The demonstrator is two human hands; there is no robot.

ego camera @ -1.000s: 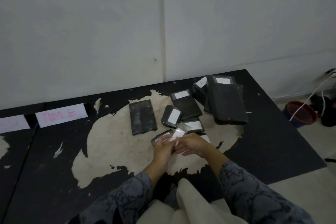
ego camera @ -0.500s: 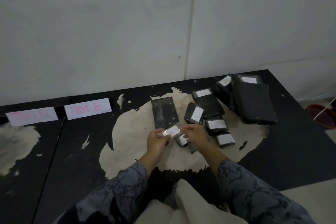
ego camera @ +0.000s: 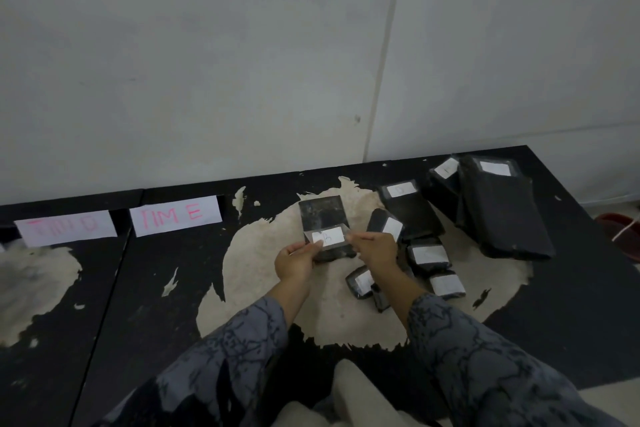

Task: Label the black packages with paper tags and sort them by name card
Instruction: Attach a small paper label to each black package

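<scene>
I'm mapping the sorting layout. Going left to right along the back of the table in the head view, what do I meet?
Faded pink name card → "TIME" name card → untagged black package → tagged flat package → large black package near the right edge.

Black-painted desk [ego camera: 571, 305], surface badly peeled, pale bare patches showing at the middle and the left edge. Seam between two desk panels [ego camera: 104, 305] on the left. Plain grey-white wall [ego camera: 207, 62] behind, with a vertical joint line [ego camera: 388, 55] and a few dark specks. Dark red round bucket [ego camera: 620, 229] on the floor at far right, a white cord [ego camera: 628, 230] across it.
</scene>
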